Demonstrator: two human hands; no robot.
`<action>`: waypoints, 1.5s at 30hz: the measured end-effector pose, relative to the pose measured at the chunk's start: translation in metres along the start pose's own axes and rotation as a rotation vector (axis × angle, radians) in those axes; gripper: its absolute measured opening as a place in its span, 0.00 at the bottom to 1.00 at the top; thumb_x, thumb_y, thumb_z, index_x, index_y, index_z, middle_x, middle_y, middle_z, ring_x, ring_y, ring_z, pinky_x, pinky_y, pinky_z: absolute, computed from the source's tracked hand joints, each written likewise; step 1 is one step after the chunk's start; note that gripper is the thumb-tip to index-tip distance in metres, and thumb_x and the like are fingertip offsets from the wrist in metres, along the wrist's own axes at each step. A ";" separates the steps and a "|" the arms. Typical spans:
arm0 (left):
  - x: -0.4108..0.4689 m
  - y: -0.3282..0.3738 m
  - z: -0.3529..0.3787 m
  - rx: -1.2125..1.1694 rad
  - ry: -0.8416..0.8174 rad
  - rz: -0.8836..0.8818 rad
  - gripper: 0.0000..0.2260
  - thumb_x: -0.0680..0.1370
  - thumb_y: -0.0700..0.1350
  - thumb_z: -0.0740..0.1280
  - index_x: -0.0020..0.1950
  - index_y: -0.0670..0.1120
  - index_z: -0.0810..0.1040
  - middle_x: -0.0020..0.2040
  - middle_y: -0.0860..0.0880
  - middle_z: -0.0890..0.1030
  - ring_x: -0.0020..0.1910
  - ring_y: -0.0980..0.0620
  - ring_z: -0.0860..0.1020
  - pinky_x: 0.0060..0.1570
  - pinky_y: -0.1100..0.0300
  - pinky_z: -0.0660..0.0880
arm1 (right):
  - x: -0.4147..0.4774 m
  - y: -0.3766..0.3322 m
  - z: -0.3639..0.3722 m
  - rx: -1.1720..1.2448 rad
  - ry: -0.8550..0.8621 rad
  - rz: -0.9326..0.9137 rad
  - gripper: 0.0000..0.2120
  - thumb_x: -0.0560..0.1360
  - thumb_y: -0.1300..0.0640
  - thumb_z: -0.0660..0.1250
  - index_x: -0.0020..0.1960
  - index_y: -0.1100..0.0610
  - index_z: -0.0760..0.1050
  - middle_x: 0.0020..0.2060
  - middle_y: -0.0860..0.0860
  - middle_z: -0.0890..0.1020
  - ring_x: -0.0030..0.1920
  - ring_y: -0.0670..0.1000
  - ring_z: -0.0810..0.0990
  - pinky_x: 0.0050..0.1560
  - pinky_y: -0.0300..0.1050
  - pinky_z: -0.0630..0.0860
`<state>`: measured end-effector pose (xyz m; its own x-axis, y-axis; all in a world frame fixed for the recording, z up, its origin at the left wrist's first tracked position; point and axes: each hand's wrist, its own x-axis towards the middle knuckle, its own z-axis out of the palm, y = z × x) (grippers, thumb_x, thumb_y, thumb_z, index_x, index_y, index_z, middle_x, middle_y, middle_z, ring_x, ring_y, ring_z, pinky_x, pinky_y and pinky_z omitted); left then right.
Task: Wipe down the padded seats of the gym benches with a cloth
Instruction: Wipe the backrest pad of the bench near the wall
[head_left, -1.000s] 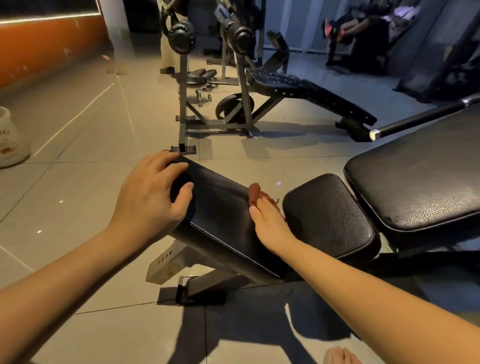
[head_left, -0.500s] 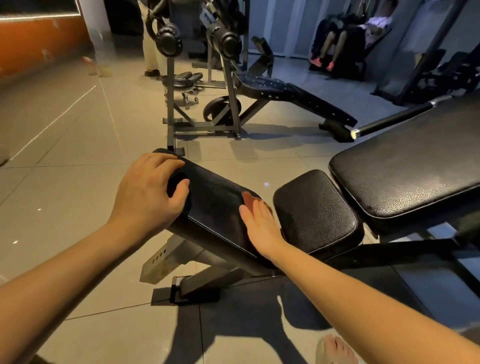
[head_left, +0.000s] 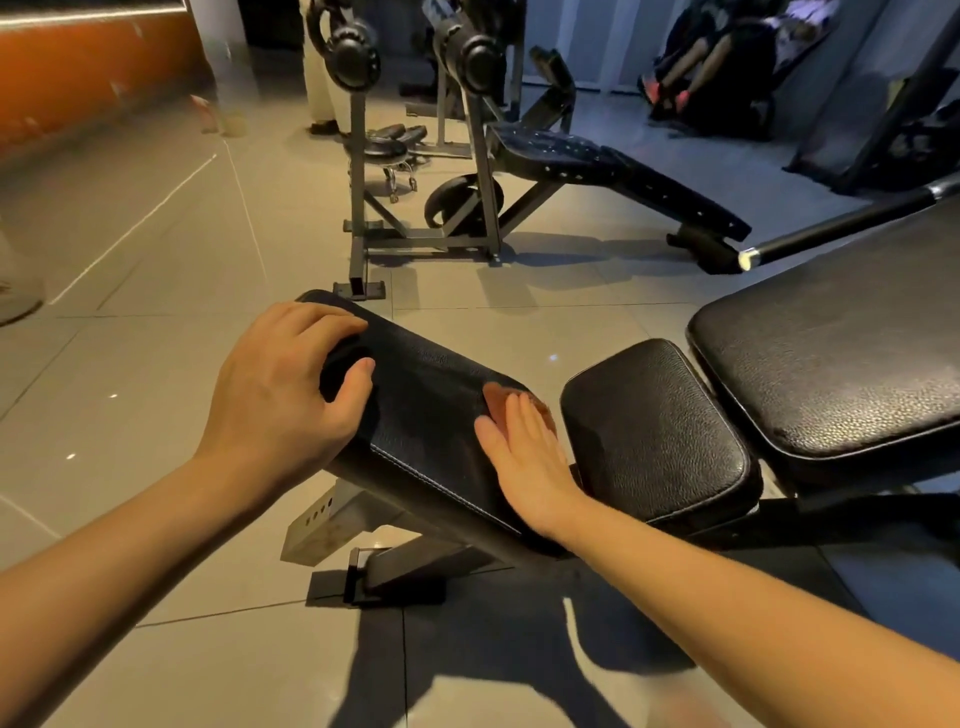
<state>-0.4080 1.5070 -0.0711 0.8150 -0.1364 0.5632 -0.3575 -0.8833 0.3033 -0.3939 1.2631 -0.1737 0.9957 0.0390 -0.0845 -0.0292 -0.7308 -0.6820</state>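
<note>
A tilted black padded pad (head_left: 431, 410) of the near bench lies in front of me. My left hand (head_left: 283, 400) clasps its far left end, fingers curled over the edge. My right hand (head_left: 524, 457) lies flat on the pad's right end, pressing a reddish-brown cloth (head_left: 501, 400) whose edge shows beyond the fingertips. To the right sit a small black seat pad (head_left: 654, 431) and a large black back pad (head_left: 841, 353) of the same bench.
A second black bench (head_left: 613, 171) with a weight rack (head_left: 358, 156) stands behind on the tiled floor. A bar (head_left: 841, 223) sticks out over the large pad. A person (head_left: 727, 57) sits at the far right. A small rolling stool (head_left: 395, 150) is near the rack.
The view has shifted slightly. My right hand with the cloth stays near the pad's right end, slid a little along it. My left hand keeps its hold on the far end.
</note>
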 end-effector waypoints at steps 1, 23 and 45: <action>0.000 0.000 0.000 -0.003 -0.001 0.004 0.19 0.78 0.54 0.62 0.63 0.45 0.81 0.60 0.46 0.81 0.60 0.46 0.76 0.57 0.52 0.74 | -0.014 0.004 0.002 -0.020 -0.022 0.005 0.48 0.72 0.23 0.40 0.83 0.51 0.45 0.82 0.49 0.52 0.81 0.52 0.52 0.79 0.59 0.54; 0.001 0.003 0.002 0.048 0.079 -0.002 0.14 0.77 0.49 0.65 0.56 0.43 0.83 0.53 0.46 0.83 0.54 0.47 0.77 0.52 0.60 0.68 | 0.110 -0.029 -0.039 0.643 0.288 0.230 0.23 0.86 0.45 0.53 0.69 0.60 0.73 0.58 0.55 0.79 0.60 0.56 0.78 0.62 0.53 0.75; 0.000 -0.004 0.004 -0.006 0.076 0.044 0.15 0.77 0.50 0.63 0.54 0.43 0.83 0.51 0.48 0.84 0.53 0.49 0.78 0.54 0.62 0.69 | 0.129 -0.051 -0.008 0.132 -0.110 -0.004 0.28 0.79 0.35 0.48 0.50 0.47 0.83 0.53 0.53 0.84 0.53 0.55 0.81 0.61 0.58 0.76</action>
<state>-0.4047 1.5086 -0.0748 0.7615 -0.1399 0.6329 -0.3946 -0.8747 0.2814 -0.2634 1.3002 -0.1441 0.9802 0.1216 -0.1560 -0.0440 -0.6352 -0.7711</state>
